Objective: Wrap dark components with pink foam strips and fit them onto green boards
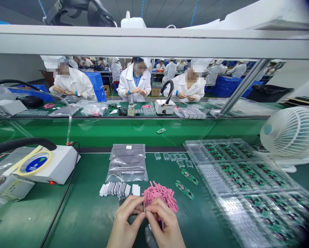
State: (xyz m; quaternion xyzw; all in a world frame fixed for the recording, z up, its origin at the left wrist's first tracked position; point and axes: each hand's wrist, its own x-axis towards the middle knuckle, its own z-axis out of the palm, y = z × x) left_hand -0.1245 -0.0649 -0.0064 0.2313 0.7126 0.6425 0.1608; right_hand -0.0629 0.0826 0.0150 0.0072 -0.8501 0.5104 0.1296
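Note:
My left hand (125,220) and my right hand (162,222) meet at the bottom centre over the green mat, fingertips pinched together on a small thin dark part (143,206) held between them. Just beyond the fingers lies a pile of pink strips (161,194). To its left sits a row of small white and grey pieces (115,189). Two small green circuit boards (184,189) lie to the right of the pink pile.
A bag of grey strips (127,162) lies ahead. Clear trays of circuit boards (247,179) fill the right side, with a white fan (291,132) behind. A white box with a black hose (44,163) stands left. Three people in white coats work across the conveyor (133,132).

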